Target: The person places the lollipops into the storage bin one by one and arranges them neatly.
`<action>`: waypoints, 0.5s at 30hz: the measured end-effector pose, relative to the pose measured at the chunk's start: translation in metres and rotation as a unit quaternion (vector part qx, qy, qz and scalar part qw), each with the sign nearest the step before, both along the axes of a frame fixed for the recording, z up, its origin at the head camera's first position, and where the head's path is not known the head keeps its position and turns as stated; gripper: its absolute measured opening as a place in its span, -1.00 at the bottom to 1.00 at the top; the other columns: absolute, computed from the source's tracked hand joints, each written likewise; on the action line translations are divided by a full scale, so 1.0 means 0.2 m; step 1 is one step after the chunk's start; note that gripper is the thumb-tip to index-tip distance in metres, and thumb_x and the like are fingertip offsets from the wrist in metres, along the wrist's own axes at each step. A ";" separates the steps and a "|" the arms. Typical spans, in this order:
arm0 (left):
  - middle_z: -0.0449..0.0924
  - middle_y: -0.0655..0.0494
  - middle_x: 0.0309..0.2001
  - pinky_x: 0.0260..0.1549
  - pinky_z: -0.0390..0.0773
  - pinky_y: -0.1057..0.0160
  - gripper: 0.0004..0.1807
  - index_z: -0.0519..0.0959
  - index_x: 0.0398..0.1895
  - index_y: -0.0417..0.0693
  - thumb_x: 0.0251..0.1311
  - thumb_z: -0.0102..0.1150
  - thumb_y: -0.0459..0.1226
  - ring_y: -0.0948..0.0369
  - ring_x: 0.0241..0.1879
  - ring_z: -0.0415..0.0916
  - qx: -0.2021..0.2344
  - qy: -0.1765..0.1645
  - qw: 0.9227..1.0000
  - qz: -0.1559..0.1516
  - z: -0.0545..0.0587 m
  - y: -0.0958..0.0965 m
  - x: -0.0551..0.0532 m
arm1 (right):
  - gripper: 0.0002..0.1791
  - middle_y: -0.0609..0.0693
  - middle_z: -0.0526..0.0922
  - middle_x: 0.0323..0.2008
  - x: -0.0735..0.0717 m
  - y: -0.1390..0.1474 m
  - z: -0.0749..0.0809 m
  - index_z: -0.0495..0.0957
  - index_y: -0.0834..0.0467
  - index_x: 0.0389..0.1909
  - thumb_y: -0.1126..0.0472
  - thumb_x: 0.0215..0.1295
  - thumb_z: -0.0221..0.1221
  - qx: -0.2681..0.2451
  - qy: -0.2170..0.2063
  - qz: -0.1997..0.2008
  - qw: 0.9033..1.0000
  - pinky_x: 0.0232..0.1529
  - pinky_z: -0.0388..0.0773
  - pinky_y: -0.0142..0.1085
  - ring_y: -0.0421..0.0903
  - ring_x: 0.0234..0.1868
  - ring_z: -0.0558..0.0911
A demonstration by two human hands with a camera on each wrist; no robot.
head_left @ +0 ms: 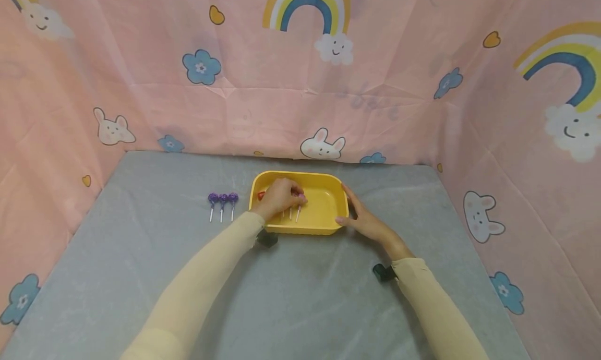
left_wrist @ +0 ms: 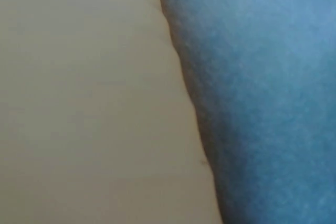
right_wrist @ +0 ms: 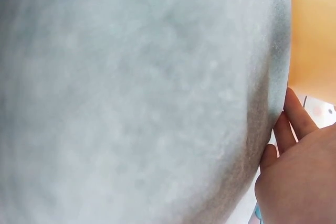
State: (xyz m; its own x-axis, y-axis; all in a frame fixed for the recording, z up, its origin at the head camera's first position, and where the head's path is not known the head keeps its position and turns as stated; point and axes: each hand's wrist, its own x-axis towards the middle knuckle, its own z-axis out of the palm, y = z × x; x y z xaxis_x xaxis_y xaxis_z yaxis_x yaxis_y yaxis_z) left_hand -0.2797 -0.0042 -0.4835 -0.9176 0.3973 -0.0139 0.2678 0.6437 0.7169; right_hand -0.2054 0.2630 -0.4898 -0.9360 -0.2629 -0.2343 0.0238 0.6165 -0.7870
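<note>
My left hand point(head_left: 280, 194) reaches over the left half of a yellow plastic basin point(head_left: 324, 229). Its thumb and fingertips pinch the pink head of a lollipop point(head_left: 298, 214), whose white stick points toward me. Beside that stick, more white sticks point(head_left: 290, 214) show in the basin, their heads hidden under the hand. A red candy point(head_left: 261, 195) peeks out at the basin's left wall. At the right end my right hand point(head_left: 368, 223) holds the basin, thumb over the front corner of the rim and fingers along the outer wall. The left wrist view shows only sleeve and cloth.
Three purple lollipops point(head_left: 222, 198) lie in a row left of the basin, sticks toward me. Grey cloth point(head_left: 300, 297) covers the table. A pink printed curtain point(head_left: 263, 104) rises behind it and along both sides. Dark wrist devices point(head_left: 384, 273) sit under the sleeves.
</note>
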 end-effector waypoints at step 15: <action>0.66 0.11 -0.32 -0.20 0.59 0.29 -0.75 0.72 -0.17 -0.07 0.19 0.34 -0.12 0.18 -0.29 0.52 -0.026 0.000 1.000 -0.002 0.00 0.00 0.00 | 0.05 0.13 0.12 0.48 0.00 0.00 0.00 -0.33 -0.53 0.50 -0.09 0.28 0.26 -0.009 0.001 -0.001 1.000 0.51 -0.14 0.36 0.16 0.49 0.10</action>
State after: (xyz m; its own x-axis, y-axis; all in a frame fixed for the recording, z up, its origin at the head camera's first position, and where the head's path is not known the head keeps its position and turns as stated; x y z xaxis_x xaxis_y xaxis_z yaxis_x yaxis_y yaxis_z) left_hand -0.2793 -0.0035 -0.4837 -0.9164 0.3988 -0.0347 0.2696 0.6790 0.6828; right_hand -0.2047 0.2632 -0.4900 -0.9374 -0.2644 -0.2267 0.0233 0.6019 -0.7982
